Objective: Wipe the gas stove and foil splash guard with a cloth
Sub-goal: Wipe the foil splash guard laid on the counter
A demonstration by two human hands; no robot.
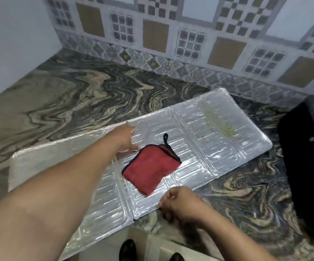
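I see the foil splash guard (199, 138) flat on the counter, red cloth (150, 172) loose on it, left hand (128, 138) spread pressing, right hand (178, 204) seemingly pinching its near edge; thin foil could crease or tear.

The light was soft and even, fairly bright, with no hard shadows. Pale glare spread across the foil splash guard (199, 140), washing out its ribbed pattern in patches. The whole view was slightly soft, and the right hand (178, 206) was smeared by motion blur. Wide-angle distortion bent the tiled wall (171, 34) and stretched the left forearm (49, 194) near the edges.
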